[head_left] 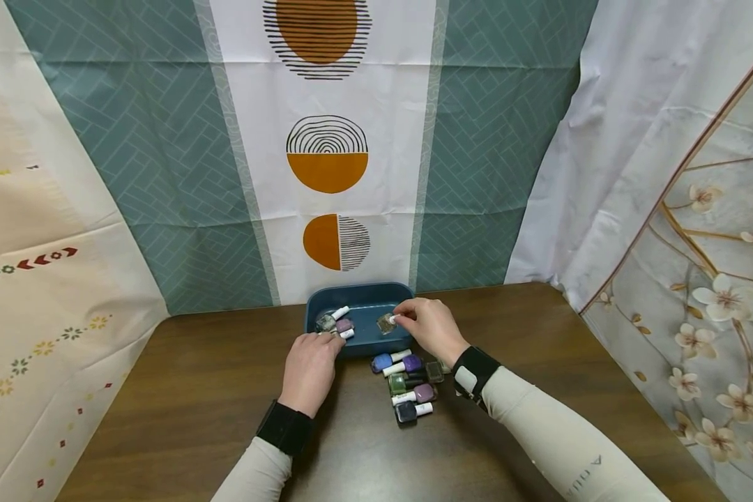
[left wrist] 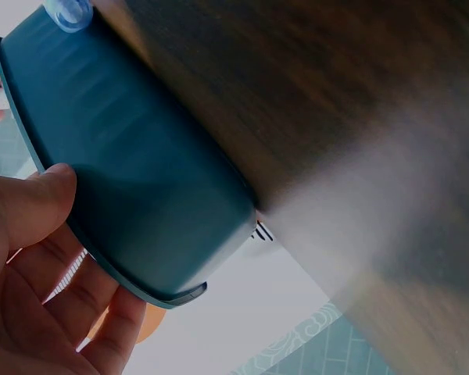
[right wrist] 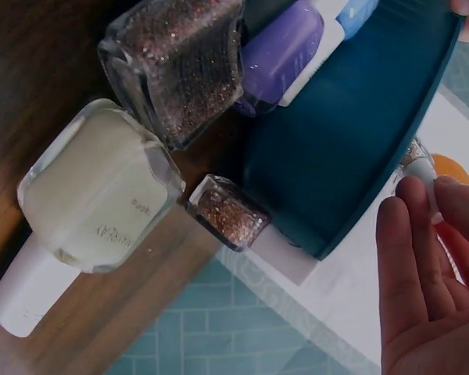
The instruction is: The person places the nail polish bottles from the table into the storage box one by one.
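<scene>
The right hand (head_left: 431,328) pinches a small glittery nail polish bottle (head_left: 385,323) by its white cap, fingertips clamped on the cap. It holds the bottle just over the right half of the blue tray (head_left: 359,293). The bottle's long axis runs roughly left to right: its glass body points left, away from the palm, and the cap sits in the grip.

The left hand (head_left: 310,369) rests against the tray's near-left wall, with the thumb on the outer side and the fingers relaxed rather than curled round it, as the left wrist view shows. The right hand is plainly the nearer one to the loose bottles.

Inside the tray, at its left end, lie a few bottles (head_left: 335,323), one glittery and one mauve, with white caps. In front of the tray on the bench (head_left: 194,390), a cluster of bottles (head_left: 408,387) lies on its side just beside the right wrist: blue, purple, green, mauve and dark ones.
</scene>
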Demonstrator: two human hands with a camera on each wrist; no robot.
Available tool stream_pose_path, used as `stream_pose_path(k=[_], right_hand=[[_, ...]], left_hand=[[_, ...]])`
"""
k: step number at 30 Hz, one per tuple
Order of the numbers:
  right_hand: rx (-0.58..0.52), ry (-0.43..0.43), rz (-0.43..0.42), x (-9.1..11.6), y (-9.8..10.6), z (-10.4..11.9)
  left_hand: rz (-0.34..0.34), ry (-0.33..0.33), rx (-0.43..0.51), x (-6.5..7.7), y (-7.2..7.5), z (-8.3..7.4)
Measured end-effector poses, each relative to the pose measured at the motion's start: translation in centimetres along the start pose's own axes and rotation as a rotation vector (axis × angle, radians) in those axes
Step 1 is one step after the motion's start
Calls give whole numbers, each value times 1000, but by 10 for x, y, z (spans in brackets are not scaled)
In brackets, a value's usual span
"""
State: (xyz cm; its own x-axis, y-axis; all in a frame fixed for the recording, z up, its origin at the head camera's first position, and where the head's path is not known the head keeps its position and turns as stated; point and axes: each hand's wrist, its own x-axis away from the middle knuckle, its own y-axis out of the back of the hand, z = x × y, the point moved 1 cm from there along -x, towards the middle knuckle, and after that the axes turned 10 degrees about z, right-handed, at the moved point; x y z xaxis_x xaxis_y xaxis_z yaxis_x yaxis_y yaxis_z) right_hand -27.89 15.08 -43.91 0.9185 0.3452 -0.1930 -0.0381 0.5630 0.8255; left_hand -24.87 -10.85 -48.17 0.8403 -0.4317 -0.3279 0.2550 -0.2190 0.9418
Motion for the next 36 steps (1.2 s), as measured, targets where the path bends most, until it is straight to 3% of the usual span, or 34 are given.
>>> stream_pose_path(k=[15, 21, 36], right_hand=[[133, 2, 49, -16, -18, -1], [118, 20, 94, -17, -20, 1], [167, 26, 167, -20, -18, -1]], left_hand=[[46, 30, 2, 0, -1, 0], [26, 20, -3, 0, -1, 0], [64, 30, -2, -2, 1, -1]])
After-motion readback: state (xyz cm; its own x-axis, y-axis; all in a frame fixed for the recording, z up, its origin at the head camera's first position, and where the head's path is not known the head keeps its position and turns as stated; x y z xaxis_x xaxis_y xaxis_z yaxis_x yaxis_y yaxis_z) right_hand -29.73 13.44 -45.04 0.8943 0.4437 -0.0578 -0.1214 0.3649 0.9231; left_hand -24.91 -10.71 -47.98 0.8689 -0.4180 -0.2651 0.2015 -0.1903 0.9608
